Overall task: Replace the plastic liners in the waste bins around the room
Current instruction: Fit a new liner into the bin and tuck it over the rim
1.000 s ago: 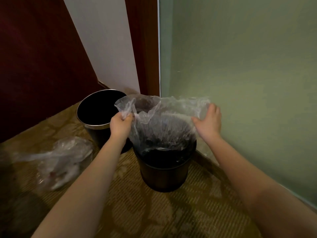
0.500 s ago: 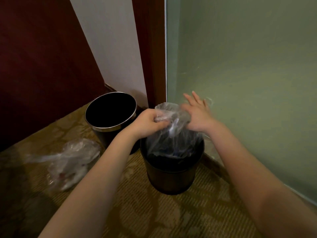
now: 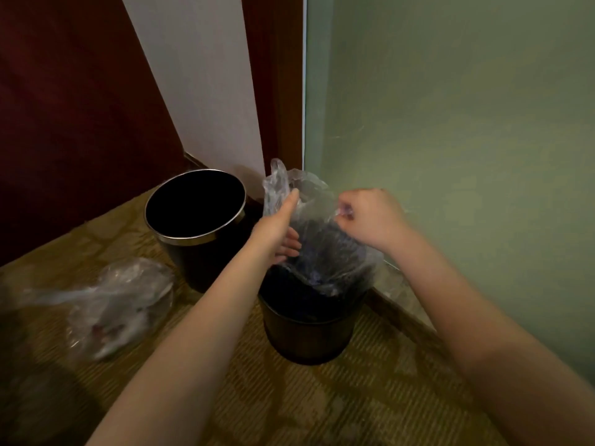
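Holding a clear liner (image 3: 322,239) over the near bin (image 3: 306,339), at 6 o'clock from frame centre, with both hands. Pinching its left edge with the left hand (image 3: 277,230): thumb stretched up along the near face of the film, fingers (image 3: 291,244) curled behind it. Gripping its right edge in the right hand (image 3: 370,217), closed to a fist around a twist of plastic. Lower part of the liner down inside the dark round bin; upper part raised and crumpled, peaking at 12 o'clock of the bin's mouth. At 10 o'clock from that bin, just beside it, a second bin (image 3: 193,243) with a shiny metal rim and a black inside. At 9 o'clock, apart from both bins, a crumpled plastic bag (image 3: 119,300) lying on the patterned carpet (image 3: 322,407). At 3 o'clock, a green wall (image 3: 450,123); at 11 o'clock, a dark red panel (image 3: 64,107).
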Tool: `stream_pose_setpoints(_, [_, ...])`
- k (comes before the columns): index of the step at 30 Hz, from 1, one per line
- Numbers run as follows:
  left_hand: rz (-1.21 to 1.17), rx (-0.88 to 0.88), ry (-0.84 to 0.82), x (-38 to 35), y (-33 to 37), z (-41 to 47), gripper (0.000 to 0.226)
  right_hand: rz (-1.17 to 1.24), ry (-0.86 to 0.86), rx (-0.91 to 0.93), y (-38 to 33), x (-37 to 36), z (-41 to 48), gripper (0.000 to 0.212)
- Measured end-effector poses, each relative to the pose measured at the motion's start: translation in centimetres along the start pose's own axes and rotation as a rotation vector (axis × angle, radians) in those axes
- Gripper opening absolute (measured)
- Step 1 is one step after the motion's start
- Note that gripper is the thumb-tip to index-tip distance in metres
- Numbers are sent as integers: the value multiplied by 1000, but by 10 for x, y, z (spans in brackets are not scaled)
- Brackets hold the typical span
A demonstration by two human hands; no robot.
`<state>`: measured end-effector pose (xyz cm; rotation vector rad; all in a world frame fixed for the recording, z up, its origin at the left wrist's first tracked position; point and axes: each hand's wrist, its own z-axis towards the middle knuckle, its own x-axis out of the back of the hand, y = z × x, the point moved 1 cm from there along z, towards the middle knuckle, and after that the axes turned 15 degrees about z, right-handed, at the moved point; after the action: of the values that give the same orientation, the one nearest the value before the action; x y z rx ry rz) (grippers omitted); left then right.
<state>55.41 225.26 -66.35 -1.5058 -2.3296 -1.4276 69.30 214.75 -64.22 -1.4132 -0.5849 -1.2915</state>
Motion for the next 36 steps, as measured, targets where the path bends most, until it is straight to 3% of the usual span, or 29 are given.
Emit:
stream_pose_setpoints(2, [-77, 51, -190, -9, 3, 3, 80, 31, -90, 67, -11, 3, -5, 4])
stream_pose_setpoints(5, [-148, -32, -203, -20, 6, 13, 42, 137, -307, 159, -27, -3, -18, 8])
stream_pose_setpoints(8, [-128, -192, -42, -24, 6, 21, 15, 179, -375, 177, -28, -9, -26, 14])
stream_pose_setpoints(11, [266, -264, 286, -8, -1, 24, 23, 208, -411, 95, -17, -11, -27, 41])
stream_pose_setpoints(13, [426, -230, 474, 11, -8, 22, 14, 191, -495, 7, -8, -12, -28, 56])
stream_pose_setpoints(16, [559, -189, 635, 35, -21, 18, 12, 26, -525, -45, 2, -20, -31, 25])
stream_pose_setpoints(18, [719, -404, 791, 42, -22, 12, 34, 18, -448, -45, 5, -25, -32, 10])
stream_pose_setpoints(19, [721, -600, 788, 43, -18, 5, 44, 42, -410, -42, 4, -26, -30, 12])
stream_pose_setpoints(21, [615, -910, 469, 37, -3, -14, 66, 94, -354, -27, 2, -23, -26, 22])
stream_pose_setpoints(23, [715, -930, 118, 21, 2, -25, 93, 94, -317, -7, -2, -19, -21, 27])
stream_pose_setpoints(24, [860, -893, 60, 12, 0, -25, 97, 87, -297, -2, -3, -18, -20, 24])
stream_pose_setpoints(25, [1000, -853, 60, 5, -6, -21, 89, 91, -283, -3, -3, -17, -19, 18])
stream_pose_setpoints(27, [1165, -815, 68, -3, -21, -9, 44, 180, -273, -7, -2, -18, -20, 9])
stream_pose_setpoints(29, [1158, -798, 64, 1, -31, -1, 12, 400, -332, -69, 1, -17, -25, 23])
stream_pose_setpoints(32, [1173, -795, 252, 25, -35, 2, 13, 466, -491, -125, 15, -22, -32, 47])
stream_pose_setpoints(34, [1205, -775, 327, 36, -34, 0, 15, 336, -506, -126, 27, -32, -36, 34])
stream_pose_setpoints(36, [1171, -777, 243, 35, -30, -6, 17, 311, -418, -133, 33, -38, -37, 14])
